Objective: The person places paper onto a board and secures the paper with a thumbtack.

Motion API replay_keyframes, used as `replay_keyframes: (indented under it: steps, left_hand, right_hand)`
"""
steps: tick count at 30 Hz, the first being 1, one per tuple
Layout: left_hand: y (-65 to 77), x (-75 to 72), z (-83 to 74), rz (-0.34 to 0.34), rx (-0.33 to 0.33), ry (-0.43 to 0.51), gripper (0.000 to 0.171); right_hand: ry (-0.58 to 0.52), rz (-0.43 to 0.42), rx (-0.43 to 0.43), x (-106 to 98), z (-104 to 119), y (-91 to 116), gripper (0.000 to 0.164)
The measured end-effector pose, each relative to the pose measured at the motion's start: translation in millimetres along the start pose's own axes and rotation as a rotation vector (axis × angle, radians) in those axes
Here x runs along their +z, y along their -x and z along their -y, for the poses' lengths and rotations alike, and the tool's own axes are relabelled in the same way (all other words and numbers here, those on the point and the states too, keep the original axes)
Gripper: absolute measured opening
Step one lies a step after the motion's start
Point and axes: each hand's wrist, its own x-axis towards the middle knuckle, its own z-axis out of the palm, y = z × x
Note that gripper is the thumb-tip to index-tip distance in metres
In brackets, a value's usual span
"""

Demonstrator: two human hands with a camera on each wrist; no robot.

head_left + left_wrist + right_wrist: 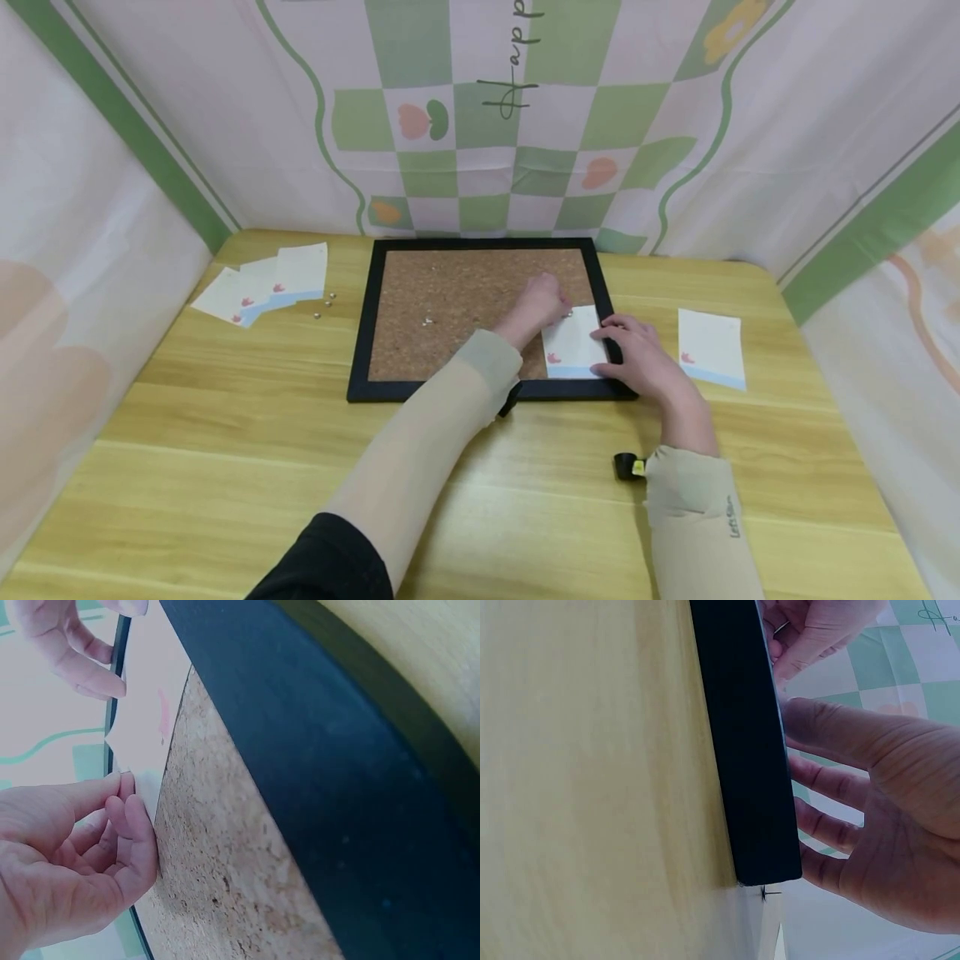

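Observation:
A white card (573,343) with a blue bottom band and a small pink print lies in the lower right corner of the black-framed cork board (457,292). My left hand (536,306) reaches across the cork to the card's top edge. Its thumb and fingers pinch together there, around a small silver pushpin (570,314) mostly hidden by the fingertips. Close by, my right hand (641,357) spreads over the board's right side, thumb and fingertips on the card and frame. In the left wrist view the card (146,705) bows slightly near the pinching fingers.
Several overlapping cards (258,283) lie left of the board, with small silver pins (327,304) beside them. More silver pins (427,321) are on the cork. A single card (711,346) lies right of the board. A patterned curtain (487,167) hangs behind the table.

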Motion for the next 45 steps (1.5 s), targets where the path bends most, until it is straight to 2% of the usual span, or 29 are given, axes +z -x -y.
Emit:
replay_keyframes:
  steps: [8, 15, 25, 34, 45]
  left_hand:
    - [-1.2, 0.7, -2.1, 0.009, -0.018, -0.028, 0.014]
    - [0.9, -1.6, -3.2, 0.017, -0.022, -0.013, 0.015]
    - [0.4, -1.5, -2.3, 0.013, -0.010, -0.026, 0.016]
    - [-1.3, -0.5, -3.3, 0.006, -0.020, -0.088, 0.013]
    - [-3.5, 2.0, -4.7, 0.004, -0.030, -0.112, 0.016]
  right_hand:
    - [-0.005, -0.001, -0.002, -0.2, -0.7, -0.2, 0.052]
    - [-0.012, 0.004, 0.006, -1.3, -0.5, 0.4, 0.052]
    - [-0.010, 0.010, -0.002, -2.2, -1.2, -0.4, 0.052]
    - [-0.008, 0.008, -0.010, -2.1, -2.4, -0.7, 0.052]
    - [-0.003, 0.006, -0.007, -1.9, -2.3, -0.1, 0.052]
